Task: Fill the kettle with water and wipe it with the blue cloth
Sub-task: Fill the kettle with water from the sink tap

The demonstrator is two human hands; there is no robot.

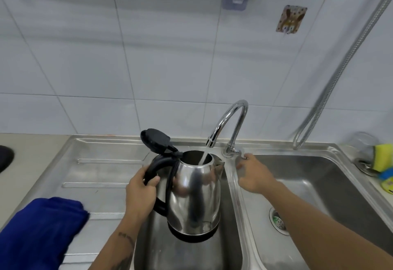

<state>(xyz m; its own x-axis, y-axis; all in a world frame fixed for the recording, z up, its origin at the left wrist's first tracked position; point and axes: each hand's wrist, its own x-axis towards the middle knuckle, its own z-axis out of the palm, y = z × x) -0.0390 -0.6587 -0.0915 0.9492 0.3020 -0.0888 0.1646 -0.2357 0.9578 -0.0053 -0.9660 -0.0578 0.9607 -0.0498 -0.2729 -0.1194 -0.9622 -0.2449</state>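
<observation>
A shiny steel kettle (196, 195) with a black handle hangs over the left sink basin (187, 252), its black lid (156, 140) flipped up. My left hand (141, 193) grips the handle. Water runs from the chrome tap (228, 121) straight into the kettle's open mouth. My right hand (254, 174) reaches to the tap's lever at its base, fingertips touching it. A dark blue cloth (40, 233) lies bunched on the steel drainboard at the lower left.
The right basin (308, 184) has a drain strainer (278, 221). A yellow sponge (381, 157) and a glass jar (364, 144) sit at its far right rim. A metal hose (340, 74) hangs down the tiled wall. A black round object (5, 159) sits at the left edge.
</observation>
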